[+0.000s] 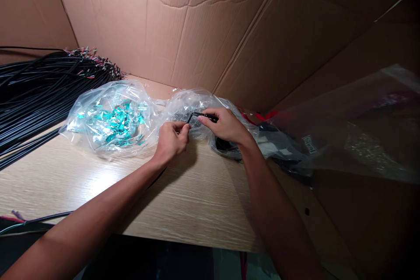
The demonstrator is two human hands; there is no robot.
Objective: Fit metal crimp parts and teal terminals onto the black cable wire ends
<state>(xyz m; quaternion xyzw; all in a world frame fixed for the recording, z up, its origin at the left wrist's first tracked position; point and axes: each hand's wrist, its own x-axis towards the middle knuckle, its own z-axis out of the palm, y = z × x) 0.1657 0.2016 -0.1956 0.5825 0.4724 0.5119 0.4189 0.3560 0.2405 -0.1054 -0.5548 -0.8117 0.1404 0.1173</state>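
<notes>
Left hand (171, 141): pinching thin black cable (205, 115) end
Right hand (225, 125): gripping it too, above clear plastic bag (187, 105)

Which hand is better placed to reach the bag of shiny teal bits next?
Left, probably: the left hand sits right beside the clear bag of teal pieces, while the right hand is farther away, pinching a black wire.

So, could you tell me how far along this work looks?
Looks done: the black cable bundle lies stacked at left, coloured wire ends showing. In hand: the left hand and right hand hold a thin black piece over a clear bag of dark parts. Remaining: the clear bag of teal parts looks full.
</notes>
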